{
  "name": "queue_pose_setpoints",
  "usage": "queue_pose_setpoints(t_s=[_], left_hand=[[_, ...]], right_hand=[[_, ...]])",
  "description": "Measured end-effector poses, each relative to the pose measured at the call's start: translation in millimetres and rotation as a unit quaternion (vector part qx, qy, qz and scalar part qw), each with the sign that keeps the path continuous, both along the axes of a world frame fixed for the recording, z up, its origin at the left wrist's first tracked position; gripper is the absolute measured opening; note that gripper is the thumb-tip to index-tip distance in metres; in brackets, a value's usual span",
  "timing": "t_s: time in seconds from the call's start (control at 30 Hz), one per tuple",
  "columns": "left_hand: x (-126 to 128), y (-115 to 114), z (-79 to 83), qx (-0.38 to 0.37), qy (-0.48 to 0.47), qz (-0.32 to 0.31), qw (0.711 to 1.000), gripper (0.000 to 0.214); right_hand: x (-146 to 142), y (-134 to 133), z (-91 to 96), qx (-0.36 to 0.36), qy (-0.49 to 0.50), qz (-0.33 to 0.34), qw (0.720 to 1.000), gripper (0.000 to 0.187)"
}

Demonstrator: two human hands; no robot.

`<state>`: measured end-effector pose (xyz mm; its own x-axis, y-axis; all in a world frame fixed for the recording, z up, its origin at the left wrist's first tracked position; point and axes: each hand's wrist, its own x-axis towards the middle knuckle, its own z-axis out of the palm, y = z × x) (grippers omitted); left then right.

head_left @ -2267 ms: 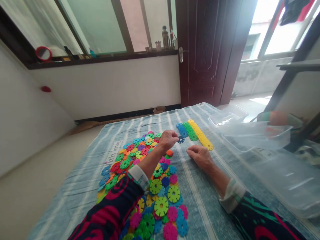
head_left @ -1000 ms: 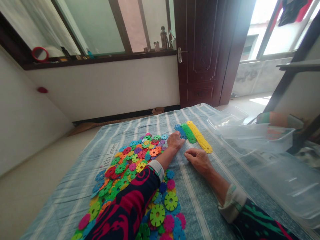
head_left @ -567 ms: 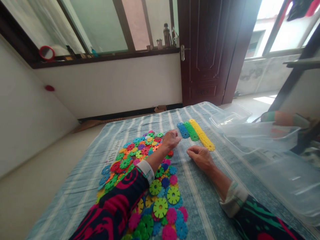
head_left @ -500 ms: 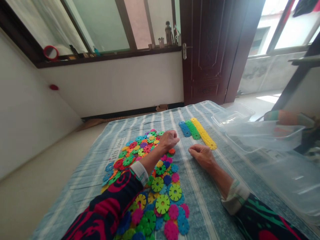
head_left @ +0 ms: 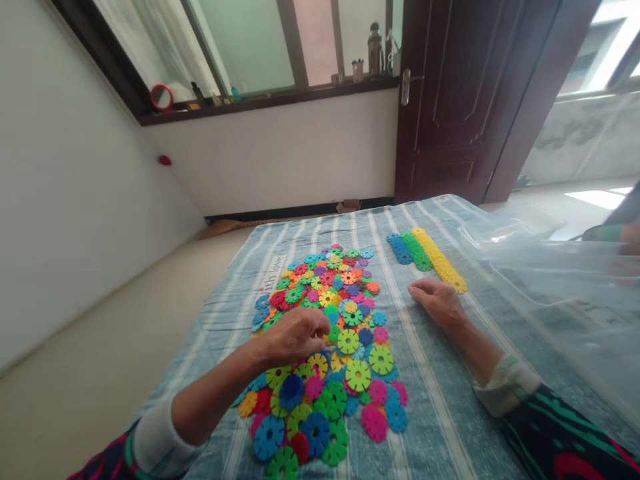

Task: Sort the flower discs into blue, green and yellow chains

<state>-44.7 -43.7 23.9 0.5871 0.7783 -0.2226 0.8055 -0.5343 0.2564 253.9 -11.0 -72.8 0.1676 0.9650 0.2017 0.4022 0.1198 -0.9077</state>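
A pile of notched, flower-like plastic discs (head_left: 357, 375) in many colours spreads over the striped cloth. My left hand (head_left: 295, 335) is over the middle of this pile, its fingers curled in; whatever they may hold is hidden. To the right of the pile, my right hand (head_left: 440, 303) is closed, thumb and fingertips together, low over the cloth. I cannot make out anything in its pinch. Just beyond it lie overlapping rows of discs: a short blue row (head_left: 400, 249), a green row (head_left: 421, 251) and a longer yellow row (head_left: 440, 261).
Transparent plastic boxes (head_left: 565, 270) stand on the right side of the striped cloth (head_left: 210, 333). Beyond the cloth's far edge are a white wall (head_left: 280, 160) and a dark red door (head_left: 450, 100). A window sill (head_left: 270, 103) holds a flask and a red-framed mirror.
My left hand has come back from the pile's far right edge to its middle. My right hand stays pinched near the rows. The whole view has shifted, moving the scene to the right.
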Motion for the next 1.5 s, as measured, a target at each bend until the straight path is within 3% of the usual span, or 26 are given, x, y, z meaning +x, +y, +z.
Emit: queue_pose_setpoints(t_s=[0.27, 0.83, 1.2, 1.33, 1.5], left_hand=[[0.9, -38.0, -6.1, 0.017, 0.086, 0.013, 0.996, 0.011], [11.3, -40.3, -7.2, 0.036, 0.161, 0.021, 0.986, 0.016], [3.7, -27.9, -8.7, 0.021, 0.069, 0.019, 0.997, 0.012], [-1.2, -18.2, -9.7, -0.059, -0.013, 0.023, 0.998, 0.006], [-3.7, -1.4, -6.3, -0.135, -0.113, 0.093, 0.98, 0.005]], right_hand=[[0.4, -3.0, 1.5, -0.004, -0.02, -0.011, 1.0, 0.028], [4.1, -2.3, -0.2, -0.018, -0.032, -0.013, 0.999, 0.029], [2.8, -2.9, 1.2, -0.009, -0.027, -0.016, 0.999, 0.028], [2.7, -2.8, 1.1, -0.011, -0.025, -0.015, 1.0, 0.028], [1.8, -2.1, 1.8, -0.008, -0.019, -0.013, 1.0, 0.028]])
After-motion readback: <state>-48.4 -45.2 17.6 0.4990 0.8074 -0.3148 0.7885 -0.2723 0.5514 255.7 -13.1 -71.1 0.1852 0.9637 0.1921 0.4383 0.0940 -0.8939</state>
